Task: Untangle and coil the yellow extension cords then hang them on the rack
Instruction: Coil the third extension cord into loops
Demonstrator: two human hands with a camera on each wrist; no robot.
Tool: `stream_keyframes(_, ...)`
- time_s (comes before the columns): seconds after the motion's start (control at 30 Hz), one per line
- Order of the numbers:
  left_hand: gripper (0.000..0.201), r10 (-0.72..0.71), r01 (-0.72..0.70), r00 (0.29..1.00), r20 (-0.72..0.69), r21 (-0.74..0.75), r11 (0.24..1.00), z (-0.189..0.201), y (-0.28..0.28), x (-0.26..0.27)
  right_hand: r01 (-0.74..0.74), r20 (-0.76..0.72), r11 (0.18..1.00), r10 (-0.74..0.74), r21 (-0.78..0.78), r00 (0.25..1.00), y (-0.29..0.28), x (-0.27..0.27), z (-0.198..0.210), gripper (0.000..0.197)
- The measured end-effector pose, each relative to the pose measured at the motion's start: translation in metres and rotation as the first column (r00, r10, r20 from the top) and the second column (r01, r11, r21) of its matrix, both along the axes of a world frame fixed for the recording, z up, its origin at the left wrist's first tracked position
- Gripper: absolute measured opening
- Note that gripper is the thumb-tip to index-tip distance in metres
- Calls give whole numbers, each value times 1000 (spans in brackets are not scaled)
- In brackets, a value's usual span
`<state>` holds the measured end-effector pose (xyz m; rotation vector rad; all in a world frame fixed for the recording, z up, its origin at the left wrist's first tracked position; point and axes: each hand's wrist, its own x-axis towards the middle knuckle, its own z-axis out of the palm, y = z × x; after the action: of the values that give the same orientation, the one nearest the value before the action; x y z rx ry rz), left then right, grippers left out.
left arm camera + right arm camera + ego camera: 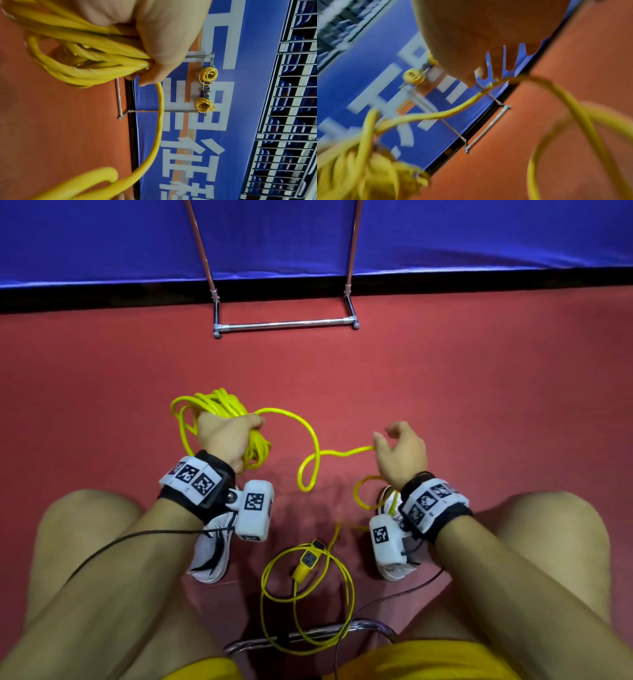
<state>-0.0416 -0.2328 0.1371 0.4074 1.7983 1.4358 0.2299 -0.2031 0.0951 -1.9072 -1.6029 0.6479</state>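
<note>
- Your left hand (pixel 226 436) is curled round a bundle of finished loops of the yellow extension cord (pixel 219 405), held above the red floor (pixel 479 392), left of centre.
- Your right hand (pixel 400 453) pinches the free run of that cord (pixel 337 453) between thumb and fingers; the other fingers hang loosely curled.
- Between your hands the cord makes a small twisted loop (pixel 308 470). Pull it tight and it will likely kink, and the next turn will sit badly on the bundle.
- The tail runs near you, past your right shoe (pixel 394 563), into loose rings around the plug and socket (pixel 308 559), and crosses the chrome stool bar (pixel 308 637). Draw too fast and the plug may snag on that bar or on your shoe.
- The black sensor wires (pixel 137 537) from your wristbands lie close to the tail and could be caught up in a turn.
- The rack (pixel 210 83) stands far off against the blue banner (pixel 223 135), with two coiled cords (pixel 208 73) already hanging; its floor bar (pixel 284 324) lies in your path.
</note>
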Motion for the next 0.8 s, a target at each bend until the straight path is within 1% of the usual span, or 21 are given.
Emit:
stream_keyframes(0.03, 48, -28, 28, 999, 18, 4, 1000, 5, 0, 7, -117, 92, 992, 111, 55, 990, -2, -8, 4, 33)
stream_keyframes(0.07, 47, -52, 52, 998, 47, 7, 999, 11, -2, 16, -248, 118, 965, 237, 86, 964, -6, -18, 9, 39)
stream_keyframes(0.1, 46, -74, 73, 994, 85, 19, 997, 17, -2, 24, -372, 84, 925, 366, 73, 927, -10, -28, 11, 47)
stream_keyframes(0.13, 44, -84, 81, 989, 121, 30, 996, 19, -1, 30, -486, 28, 872, 486, 57, 874, -16, -38, 14, 55)
stream_keyframes(0.17, 43, -82, 78, 988, 133, 40, 996, 21, 0, 34, -574, -26, 817, 576, 58, 817, -22, -49, 16, 60)
stream_keyframes(0.2, 42, -66, 60, 989, 129, 50, 997, 24, 0, 36, -626, -53, 775, 631, 86, 774, -28, -58, 15, 63)
stream_keyframes(0.23, 40, -41, 35, 994, 103, 53, 998, 25, 1, 37, -649, -56, 748, 660, 138, 749, -34, -66, 16, 64)
stream_keyframes(0.27, 36, -16, 12, 996, 87, 55, 998, 27, 1, 37, -645, -45, 737, 665, 201, 745, -40, -71, 16, 65)
stream_keyframes(0.33, 28, 38, -42, 996, 81, 51, 998, 30, 1, 34, -603, -60, 737, 647, 304, 760, -51, -77, 18, 66)
stream_keyframes(0.4, 26, 86, -89, 995, 58, 48, 995, 30, 2, 32, -583, -138, 747, 645, 321, 751, -62, -81, 21, 66)
stream_keyframes(0.43, 27, 102, -103, 994, 40, 42, 994, 29, 2, 32, -581, -198, 758, 644, 297, 739, -67, -84, 23, 62)
stream_keyframes(0.47, 29, 110, -111, 993, 33, 37, 993, 28, 2, 31, -571, -277, 777, 629, 266, 727, -70, -87, 25, 54)
stream_keyframes(0.53, 32, 107, -109, 993, 47, 35, 993, 25, 2, 32, -526, -420, 816, 575, 240, 702, -71, -94, 27, 31)
stream_keyframes(0.57, 32, 93, -94, 995, 46, 29, 995, 23, 1, 33, -500, -457, 828, 559, 256, 692, -70, -96, 28, 23)
stream_keyframes(0.6, 32, 71, -72, 996, 55, 24, 997, 22, 1, 34, -479, -465, 832, 554, 281, 690, -69, -96, 28, 20)
stream_keyframes(0.63, 32, 45, -46, 996, 71, 12, 999, 21, 2, 34, -468, -458, 830, 557, 302, 693, -67, -96, 30, 20)
stream_keyframes(0.7, 32, 14, -17, 990, 141, 20, 1000, 19, 4, 35, -484, -448, 819, 573, 308, 686, -63, -93, 38, 28)
stream_keyframes(0.8, 31, -10, 15, 981, 195, -25, 1000, 18, 6, 32, -565, -415, 764, 644, 311, 643, -56, -87, 47, 38)
